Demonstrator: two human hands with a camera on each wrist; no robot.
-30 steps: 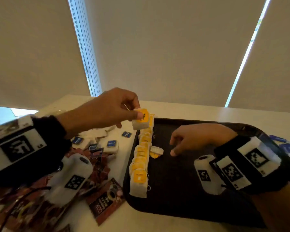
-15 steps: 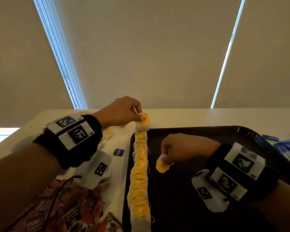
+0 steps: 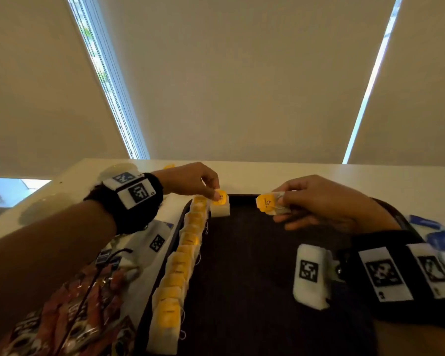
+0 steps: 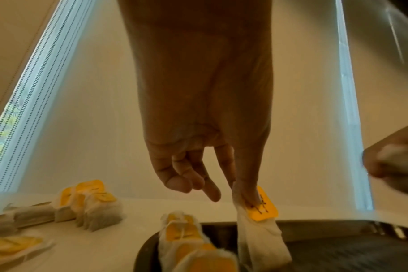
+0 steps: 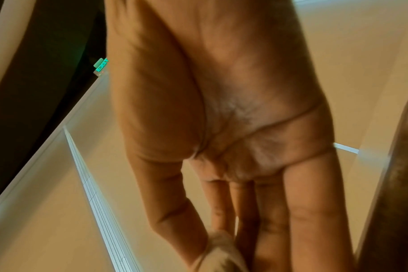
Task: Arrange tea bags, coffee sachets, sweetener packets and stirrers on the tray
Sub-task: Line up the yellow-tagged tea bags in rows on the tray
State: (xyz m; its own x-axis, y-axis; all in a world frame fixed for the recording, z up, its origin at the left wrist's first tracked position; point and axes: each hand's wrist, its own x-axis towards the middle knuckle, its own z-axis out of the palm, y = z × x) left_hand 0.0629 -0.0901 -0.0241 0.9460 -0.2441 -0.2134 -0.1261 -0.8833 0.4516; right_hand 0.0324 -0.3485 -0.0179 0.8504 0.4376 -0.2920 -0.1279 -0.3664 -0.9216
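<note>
On the table left of the tray (image 3: 254,253), coffee sachets (image 3: 70,317) wait unsorted. Along the tray's left rim runs a row of tea bags (image 3: 180,265). Your left hand (image 3: 190,181) pinches one tea bag (image 3: 220,205) at the far end, likely starting a second column. Your right hand (image 3: 324,204) grasps another tea bag (image 3: 269,202) above the far tray, likely next.

An office or meeting-room setting, not a home kitchen. Tall beige roller blinds (image 3: 242,73) fill the upper frame, with bead chains (image 3: 106,80) hanging in the daylight gap at upper left. A green exit sign (image 5: 101,64) glows at the upper left of the right wrist view. Below, a plain pale table (image 3: 319,176) carries a dark serving tray (image 3: 254,278) and bulk single-serve tea bags (image 3: 175,278), catering style.
</note>
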